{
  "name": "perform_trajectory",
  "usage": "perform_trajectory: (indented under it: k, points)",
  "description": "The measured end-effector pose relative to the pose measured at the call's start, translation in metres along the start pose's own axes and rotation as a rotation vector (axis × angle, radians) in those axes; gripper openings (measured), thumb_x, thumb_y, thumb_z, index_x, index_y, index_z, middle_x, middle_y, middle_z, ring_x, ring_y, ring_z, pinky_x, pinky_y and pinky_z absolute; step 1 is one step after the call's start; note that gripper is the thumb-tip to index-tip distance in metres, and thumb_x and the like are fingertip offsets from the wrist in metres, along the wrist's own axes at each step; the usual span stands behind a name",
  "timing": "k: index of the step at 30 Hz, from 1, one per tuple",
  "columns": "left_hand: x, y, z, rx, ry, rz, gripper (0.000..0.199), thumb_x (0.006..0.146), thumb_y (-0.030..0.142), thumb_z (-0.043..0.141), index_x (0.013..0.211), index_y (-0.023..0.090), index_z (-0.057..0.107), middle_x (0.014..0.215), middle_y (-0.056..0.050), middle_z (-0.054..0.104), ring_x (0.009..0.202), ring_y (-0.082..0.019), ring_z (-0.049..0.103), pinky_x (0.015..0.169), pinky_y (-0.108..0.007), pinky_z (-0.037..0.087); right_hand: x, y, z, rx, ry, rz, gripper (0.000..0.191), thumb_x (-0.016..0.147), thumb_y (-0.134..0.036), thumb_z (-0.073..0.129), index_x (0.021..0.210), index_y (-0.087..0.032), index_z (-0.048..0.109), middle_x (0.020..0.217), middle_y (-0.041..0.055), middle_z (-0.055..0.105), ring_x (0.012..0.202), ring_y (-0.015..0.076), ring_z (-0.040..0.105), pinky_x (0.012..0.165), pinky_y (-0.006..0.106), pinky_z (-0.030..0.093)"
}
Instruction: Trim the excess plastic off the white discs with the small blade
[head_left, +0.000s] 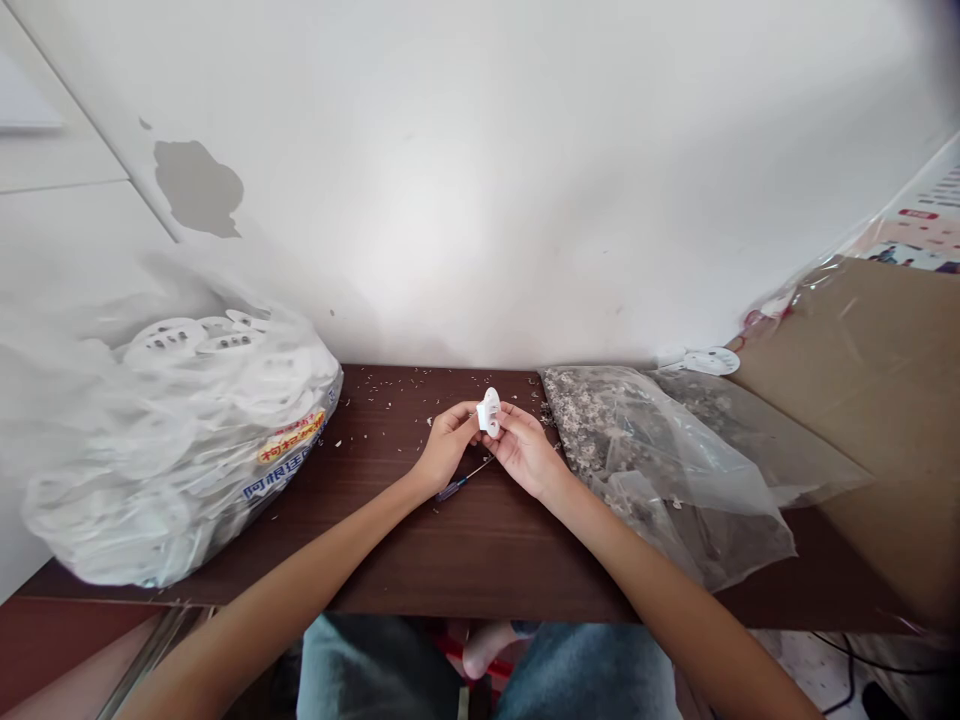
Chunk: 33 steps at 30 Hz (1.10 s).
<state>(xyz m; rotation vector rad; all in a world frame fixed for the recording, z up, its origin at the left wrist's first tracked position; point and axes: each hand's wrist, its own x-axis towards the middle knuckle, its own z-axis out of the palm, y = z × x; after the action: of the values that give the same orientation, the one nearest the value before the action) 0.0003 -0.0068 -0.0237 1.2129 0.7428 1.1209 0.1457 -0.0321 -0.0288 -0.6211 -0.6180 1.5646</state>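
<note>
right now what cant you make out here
white part: its lower edge and back, hidden by the left hand and right hand, head view
screwdriver: tip, hidden by the right hand, head view
clear bag: pieces inside, too small and behind plastic, head view
poster: cut off by the right edge, head view

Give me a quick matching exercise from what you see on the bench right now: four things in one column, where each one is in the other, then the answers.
Things:
1. White plastic piece
2. Blue-handled screwdriver
3. Plastic bag of white perforated discs
4. Clear bag of grey-speckled scraps

Places:
A. Lying on the dark brown table, just below the hands
B. On the table's right side, beside the right hand
C. Pinched between the left hand and the right hand
D. At the table's left end

Pairs: 1-C, 2-A, 3-D, 4-B
</note>
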Motion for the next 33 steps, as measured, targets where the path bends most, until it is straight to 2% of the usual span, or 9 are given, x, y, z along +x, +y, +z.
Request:
perform_trajectory:
  k: [3,5,7,16,20,26,30,33]
  points:
    - [0.0,0.001,0.0,-0.167,-0.054,-0.07,0.038,0.091,0.053,0.078,0.093,0.015,0.076,0.08,-0.004,0.065,0.072,-0.013,0.054,0.07,-0.027,0.045,0.0,-0.001,0.001,0.007,0.007,-0.008,0.032,0.078,-0.031,0.093,0.095,-0.022,0.068,0.09,-0.0002,0.072,0.077,0.0128,0.067,0.075,0.027,0.062]
    - [-0.001,0.003,-0.001,-0.224,-0.111,-0.057,0.051,0.092,0.065,0.074,0.094,0.014,0.074,0.084,-0.006,0.066,0.077,-0.015,0.057,0.072,-0.029,0.046,0.0,-0.003,0.002,-0.005,0.013,-0.015,0.033,0.078,-0.033,0.093,0.095,-0.023,0.067,0.088,-0.0008,0.072,0.076,0.0125,0.067,0.076,0.026,0.062]
    - [-0.001,0.006,-0.003,-0.201,-0.157,-0.016,0.057,0.089,0.07,0.074,0.099,0.014,0.075,0.092,-0.009,0.069,0.083,-0.018,0.059,0.075,-0.029,0.047,0.0,-0.005,0.003,-0.011,0.023,-0.018,0.033,0.078,-0.032,0.094,0.094,-0.023,0.067,0.085,-0.0016,0.071,0.074,0.0119,0.067,0.076,0.026,0.062]
    - [-0.001,0.007,-0.008,-0.044,-0.136,0.016,0.052,0.087,0.06,0.081,0.115,0.017,0.075,0.11,-0.01,0.073,0.094,-0.019,0.061,0.079,-0.029,0.046,0.001,-0.007,0.005,0.042,0.078,-0.003,0.038,0.069,-0.027,0.099,0.089,-0.019,0.069,0.078,-0.0027,0.069,0.067,0.0093,0.064,0.071,0.023,0.063]
    - [0.0,0.007,-0.009,0.027,-0.13,0.025,0.045,0.087,0.051,0.084,0.116,0.018,0.076,0.108,-0.008,0.074,0.094,-0.018,0.061,0.081,-0.029,0.045,0.0,-0.009,0.005,0.063,0.059,0.025,0.038,0.067,-0.026,0.101,0.089,-0.017,0.071,0.077,-0.0012,0.071,0.068,0.0099,0.065,0.075,0.024,0.064]
    - [-0.001,0.01,-0.01,-0.045,-0.179,0.041,0.056,0.09,0.06,0.078,0.128,0.019,0.073,0.122,-0.011,0.072,0.098,-0.018,0.061,0.08,-0.029,0.046,0.002,-0.012,0.004,0.058,0.062,0.031,0.04,0.066,-0.027,0.101,0.09,-0.017,0.071,0.078,-0.0004,0.071,0.068,0.0101,0.064,0.075,0.026,0.064]
    - [0.0,0.01,-0.01,-0.062,-0.134,0.026,0.058,0.089,0.053,0.082,0.136,0.021,0.069,0.127,-0.01,0.07,0.101,-0.018,0.062,0.08,-0.027,0.047,0.006,-0.009,-0.001,-0.066,0.087,0.028,0.04,0.07,-0.034,0.097,0.093,-0.017,0.069,0.081,-0.0003,0.069,0.072,0.0114,0.063,0.081,0.03,0.062]
    - [0.005,0.013,-0.013,-0.149,-0.046,0.042,0.05,0.087,0.048,0.085,0.126,0.02,0.072,0.123,-0.009,0.071,0.101,-0.017,0.063,0.083,-0.027,0.049,0.003,-0.012,-0.005,-0.43,0.123,-0.096,0.031,0.086,-0.045,0.081,0.095,-0.02,0.065,0.086,0.0011,0.067,0.077,0.015,0.063,0.081,0.034,0.058]
